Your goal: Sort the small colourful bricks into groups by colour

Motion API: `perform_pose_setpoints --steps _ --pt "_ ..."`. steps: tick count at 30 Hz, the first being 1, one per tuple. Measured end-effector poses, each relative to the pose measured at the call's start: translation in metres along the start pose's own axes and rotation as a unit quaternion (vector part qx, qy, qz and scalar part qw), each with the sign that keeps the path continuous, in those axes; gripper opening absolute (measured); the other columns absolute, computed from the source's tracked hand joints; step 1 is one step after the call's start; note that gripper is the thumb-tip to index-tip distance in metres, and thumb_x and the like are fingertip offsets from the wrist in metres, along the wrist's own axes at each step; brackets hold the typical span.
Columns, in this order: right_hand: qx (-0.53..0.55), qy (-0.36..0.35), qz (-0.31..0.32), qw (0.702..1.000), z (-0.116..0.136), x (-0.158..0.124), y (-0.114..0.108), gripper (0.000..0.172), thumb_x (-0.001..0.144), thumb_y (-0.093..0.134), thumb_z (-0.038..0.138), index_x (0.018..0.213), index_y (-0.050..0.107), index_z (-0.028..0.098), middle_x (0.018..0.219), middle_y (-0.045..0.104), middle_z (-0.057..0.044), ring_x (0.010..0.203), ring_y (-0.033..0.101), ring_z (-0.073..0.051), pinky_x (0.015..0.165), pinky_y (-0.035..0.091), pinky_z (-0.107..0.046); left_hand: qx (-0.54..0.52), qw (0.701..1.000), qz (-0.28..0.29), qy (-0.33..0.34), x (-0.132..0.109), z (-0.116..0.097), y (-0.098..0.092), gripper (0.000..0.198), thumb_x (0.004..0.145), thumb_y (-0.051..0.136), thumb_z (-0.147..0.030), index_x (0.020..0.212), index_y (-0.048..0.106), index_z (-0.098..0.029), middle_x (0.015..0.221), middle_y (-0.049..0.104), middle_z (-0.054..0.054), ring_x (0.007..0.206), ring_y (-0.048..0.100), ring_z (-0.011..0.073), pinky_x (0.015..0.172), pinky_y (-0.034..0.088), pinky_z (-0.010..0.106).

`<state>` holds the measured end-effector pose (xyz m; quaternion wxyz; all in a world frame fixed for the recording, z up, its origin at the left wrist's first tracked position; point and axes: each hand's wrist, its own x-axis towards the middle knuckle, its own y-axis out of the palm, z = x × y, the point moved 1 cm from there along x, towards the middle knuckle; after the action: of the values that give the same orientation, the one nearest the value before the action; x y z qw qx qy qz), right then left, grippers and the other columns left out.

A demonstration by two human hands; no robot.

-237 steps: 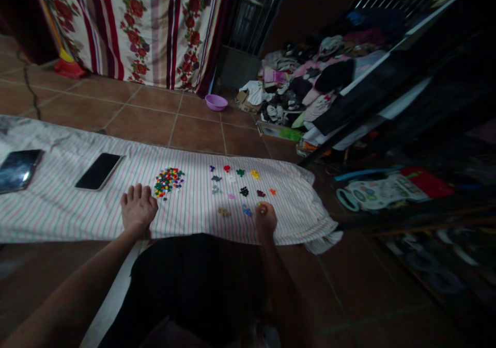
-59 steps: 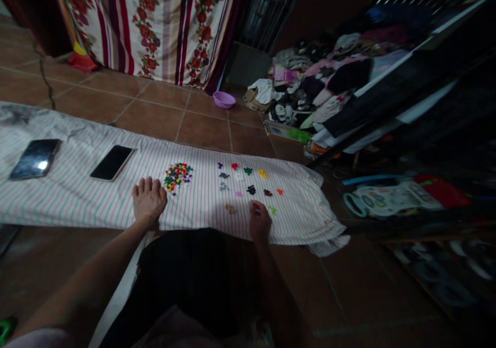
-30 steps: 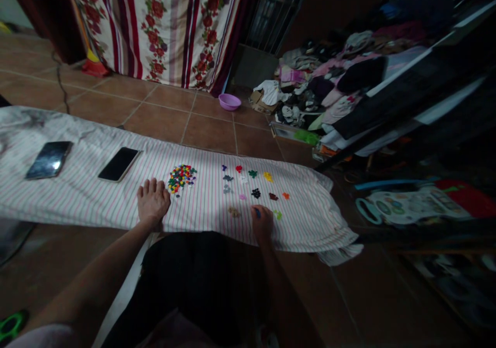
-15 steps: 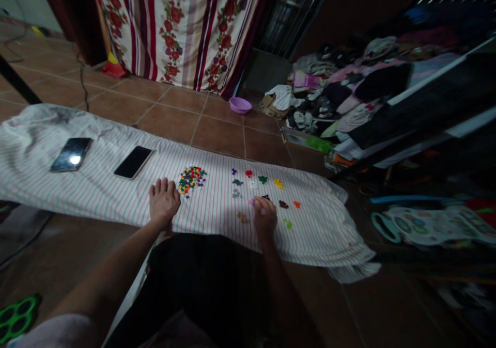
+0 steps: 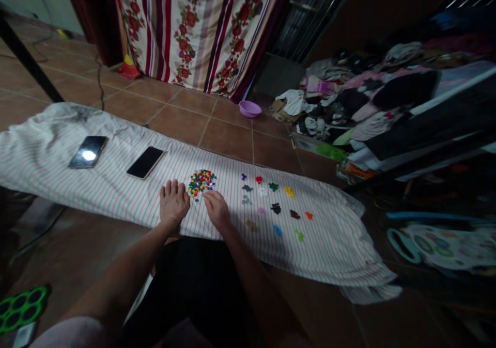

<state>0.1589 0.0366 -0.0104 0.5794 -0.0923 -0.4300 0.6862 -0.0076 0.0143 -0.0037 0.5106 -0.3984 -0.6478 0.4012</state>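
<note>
A mixed pile of tiny coloured pieces (image 5: pixel 202 181) lies on the striped cloth. My left hand (image 5: pixel 174 202) rests flat just left of the pile, fingers stretched out. At the pile's lower right edge is my right hand (image 5: pixel 217 209), its thumb and fingertips pinched together; anything between them is too small to make out. Farther right, similar pieces lie sorted by colour, among them red (image 5: pixel 259 180), yellow (image 5: pixel 289 191), black (image 5: pixel 276 208), pink (image 5: pixel 261 210), blue (image 5: pixel 277 230) and tan (image 5: pixel 251 225) groups. One dark grey piece (image 5: pixel 197 200) sits alone below the pile.
Two phones, one with a glare spot (image 5: pixel 89 153) and one dark-screened (image 5: pixel 146 162), lie left on the cloth-covered surface (image 5: pixel 329 244). Beyond it, a purple basin (image 5: pixel 250 109) stands on the tiled floor. Heaped clothes (image 5: pixel 349 90) fill the right background.
My right hand has moved left from the pink group to the mixed pile, uncovering the pink, black and blue groups. My left hand stays beside the pile; the view has shifted slightly.
</note>
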Motion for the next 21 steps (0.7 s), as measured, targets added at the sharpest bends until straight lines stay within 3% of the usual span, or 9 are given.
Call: perform_pose_setpoints --steps 9,16,21 --pt "-0.062 0.004 0.031 0.998 0.004 0.039 0.026 0.029 0.094 0.047 0.019 0.110 0.071 0.025 0.108 0.064 -0.006 0.103 0.059 -0.019 0.096 0.048 -0.031 -0.019 1.000 0.001 -0.007 0.000 0.001 0.004 0.043 0.092 0.036 -0.030 0.125 0.059 -0.013 0.140 0.052 0.019 0.136 0.041 0.0360 0.110 0.029 0.053" --pt "-0.091 0.068 0.039 0.993 0.001 0.049 0.026 0.022 0.091 0.052 0.021 0.106 0.068 0.023 0.106 0.067 -0.006 0.104 0.059 -0.019 0.095 0.045 -0.031 -0.031 0.999 -0.002 -0.008 0.000 0.000 0.002 0.043 0.092 0.037 -0.029 0.125 0.059 -0.011 0.140 0.052 0.020 0.136 0.040 0.0368 0.111 0.028 0.054" --pt "-0.042 0.138 0.009 0.990 -0.003 0.054 0.030 0.012 0.087 0.056 0.021 0.093 0.066 0.025 0.096 0.069 -0.001 0.085 0.062 -0.016 0.083 0.048 -0.028 -0.006 1.000 -0.002 -0.005 0.000 0.000 0.004 0.044 0.092 0.036 -0.030 0.124 0.059 -0.012 0.139 0.054 0.019 0.134 0.042 0.0366 0.111 0.030 0.053"
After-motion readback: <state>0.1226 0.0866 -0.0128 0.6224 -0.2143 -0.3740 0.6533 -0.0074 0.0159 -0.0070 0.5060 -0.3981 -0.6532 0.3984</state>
